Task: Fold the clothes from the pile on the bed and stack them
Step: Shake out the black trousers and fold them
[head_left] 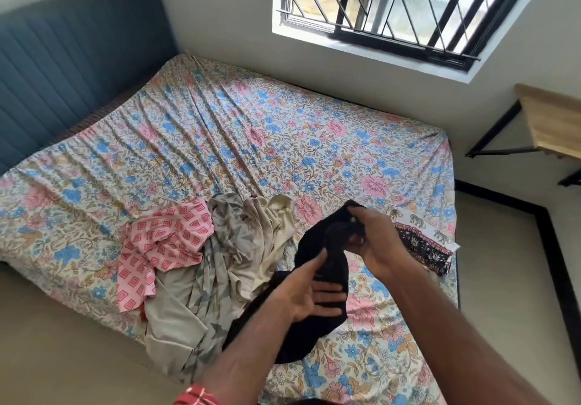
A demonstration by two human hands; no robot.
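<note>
Both hands, left hand point(309, 294) and right hand point(374, 241), grip limp, crumpled black garment point(317, 329).

Bare bed sheet point(220, 128) beyond clothes pile point(201, 256).

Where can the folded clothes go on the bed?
Free: the floral sheet between the blue headboard and the pile. Crowded: the near edge, with the pile, the black garment in both hands, and the patterned cloth.
</note>
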